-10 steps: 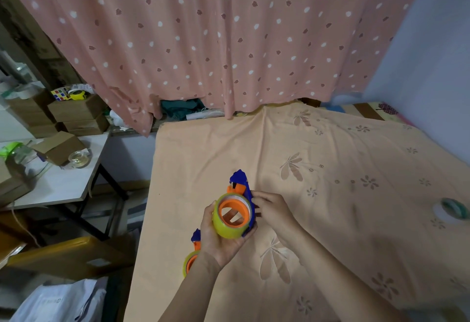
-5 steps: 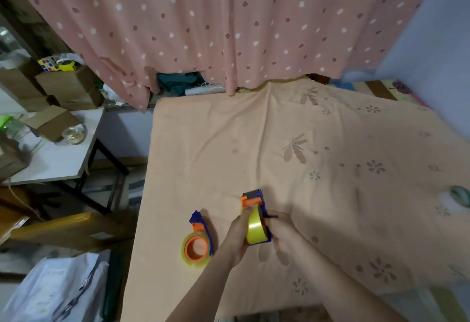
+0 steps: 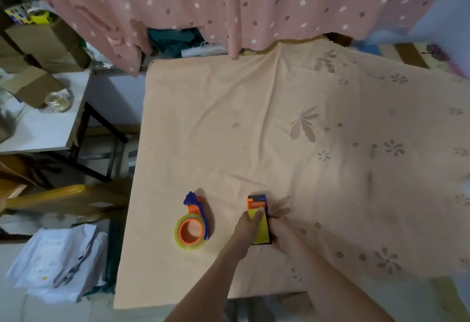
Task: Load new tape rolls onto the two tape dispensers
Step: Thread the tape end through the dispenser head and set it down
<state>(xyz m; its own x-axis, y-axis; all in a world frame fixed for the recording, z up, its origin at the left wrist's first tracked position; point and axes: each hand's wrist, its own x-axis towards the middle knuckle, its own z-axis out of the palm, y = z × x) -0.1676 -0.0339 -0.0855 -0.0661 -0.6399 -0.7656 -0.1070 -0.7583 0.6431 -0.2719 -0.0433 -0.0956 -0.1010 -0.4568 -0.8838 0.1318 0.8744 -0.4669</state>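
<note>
Two bare hands meet low on a peach floral cloth covering the tabletop [image 3: 229, 118]. The left hand [image 3: 245, 227] and right hand [image 3: 278, 230] each close their grip on an upright dispenser [image 3: 259, 220] with glossy yellow tape. Just left lies a second dispenser [image 3: 192, 225], round roll loaded. Beyond hangs a dotted pink curtain [image 3: 229, 4].
</note>
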